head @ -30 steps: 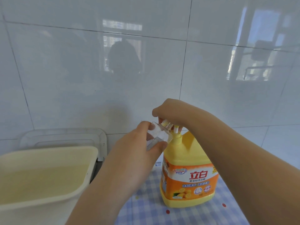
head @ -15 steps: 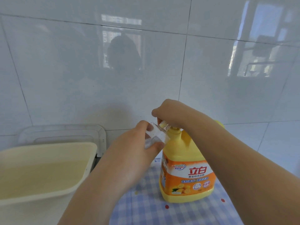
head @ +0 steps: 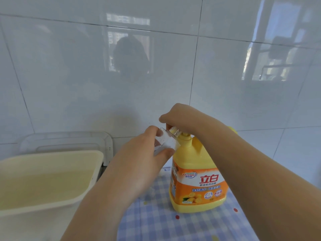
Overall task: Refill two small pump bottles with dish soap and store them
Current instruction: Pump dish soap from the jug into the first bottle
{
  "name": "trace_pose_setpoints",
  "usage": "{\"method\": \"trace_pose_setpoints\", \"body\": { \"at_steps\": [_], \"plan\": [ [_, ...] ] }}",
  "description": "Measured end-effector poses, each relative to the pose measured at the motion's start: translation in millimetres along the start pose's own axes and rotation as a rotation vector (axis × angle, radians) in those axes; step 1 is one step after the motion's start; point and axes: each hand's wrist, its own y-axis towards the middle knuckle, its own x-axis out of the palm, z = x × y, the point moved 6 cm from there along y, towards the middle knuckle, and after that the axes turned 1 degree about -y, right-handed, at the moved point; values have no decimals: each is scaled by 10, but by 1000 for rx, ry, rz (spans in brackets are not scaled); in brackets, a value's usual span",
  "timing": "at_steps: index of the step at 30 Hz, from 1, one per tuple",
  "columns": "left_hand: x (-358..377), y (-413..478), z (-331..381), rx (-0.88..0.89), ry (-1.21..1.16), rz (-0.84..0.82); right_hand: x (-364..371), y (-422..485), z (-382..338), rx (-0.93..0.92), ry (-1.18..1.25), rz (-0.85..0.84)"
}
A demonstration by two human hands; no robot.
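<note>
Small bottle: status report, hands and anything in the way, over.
Left hand holds small bottle tilted, mouth at pump of jug. Right hand grips pump from above. Jug upright on cloth. Basin at left, apart.

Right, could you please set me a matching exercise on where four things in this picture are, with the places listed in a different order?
Things:
1. small clear bottle
2. yellow soap jug
3. cream basin
4. right hand

Places:
A. standing upright on the checked cloth
B. curled over the top of the jug's pump
C. tilted in the left hand, mouth at the pump's spout
D. at the left of the view, to the left of the jug

Pairs: 1-C, 2-A, 3-D, 4-B.
</note>
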Motion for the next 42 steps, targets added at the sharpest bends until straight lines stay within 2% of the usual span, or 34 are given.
{"method": "trace_pose_setpoints", "body": {
  "at_steps": [10,15,26,30,36,42],
  "plan": [
    [-60,-14,44,13,-62,74,-146,38,10,45,22,84],
    [-41,-15,47,12,-56,68,-106,-39,-42,34,26,-34],
    [-16,-12,44,21,-31,47,-20,-11,39,56,49,-166],
    [-11,-10,35,21,-33,43,-5,-8,43,57,59,-168],
    [31,2,-10,-2,-22,-12,14,-61,-13,-39,2,-87],
    [33,8,3,7,-15,-5,11,-48,-12,-21,33,-60]
  ]
}}
